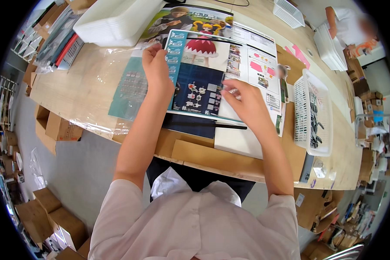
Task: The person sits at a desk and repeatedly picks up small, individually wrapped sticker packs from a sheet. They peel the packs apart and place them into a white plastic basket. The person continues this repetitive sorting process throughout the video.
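Observation:
A thin clear sheet or panel with a pale frame and a teal printed strip (175, 61) lies over printed posters before me. My left hand (155, 57) is at its upper left edge, fingers curled; whether it grips the edge is unclear. Above the panel's right part, my right hand (242, 97) has thumb and fingers bent close to each other, and any contact is hidden. A figure in a red dress (201, 48) shows on the print. A black strip (204, 124) lies below the panel's lower edge, on a dark blue sheet and a white sheet (237, 142).
White plastic bins (107, 29) stand upper left beside a perforated basket (70, 50) of bagged items. A white basket (325, 130) of dark parts stands right. Brown cardboard (214, 154) lines the near table edge. Across the table, a person (347, 26) is beside stacked white trays (331, 52).

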Tool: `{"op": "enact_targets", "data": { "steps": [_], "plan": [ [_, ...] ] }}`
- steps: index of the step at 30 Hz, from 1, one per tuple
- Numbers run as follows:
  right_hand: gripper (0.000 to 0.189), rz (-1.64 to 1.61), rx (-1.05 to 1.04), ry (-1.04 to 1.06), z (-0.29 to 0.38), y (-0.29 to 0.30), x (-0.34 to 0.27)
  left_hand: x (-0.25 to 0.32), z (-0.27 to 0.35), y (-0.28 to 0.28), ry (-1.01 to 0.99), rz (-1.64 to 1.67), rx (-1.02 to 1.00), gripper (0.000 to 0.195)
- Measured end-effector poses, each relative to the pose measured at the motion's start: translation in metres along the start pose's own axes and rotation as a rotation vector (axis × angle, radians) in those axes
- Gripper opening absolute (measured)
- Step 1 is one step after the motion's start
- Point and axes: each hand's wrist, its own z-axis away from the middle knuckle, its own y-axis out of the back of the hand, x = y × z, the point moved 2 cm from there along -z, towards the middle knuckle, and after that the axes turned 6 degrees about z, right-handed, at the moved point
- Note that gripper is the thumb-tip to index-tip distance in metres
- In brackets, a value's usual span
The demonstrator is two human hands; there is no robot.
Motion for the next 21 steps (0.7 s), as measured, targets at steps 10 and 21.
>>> {"op": "enact_targets", "data": {
  "steps": [10,21],
  "plan": [
    [0.077,-1.027,-0.064,-0.582,-0.056,-0.106,-0.039,0.022,-0.035,0.032,0.347,0.198,0.274,0.033],
    [0.089,-0.82,0.108,-0.632,-0.083,-0.147,-0.049,0.015,-0.035,0.028,0.542,0.214,0.046,0.051]
  ]
}}
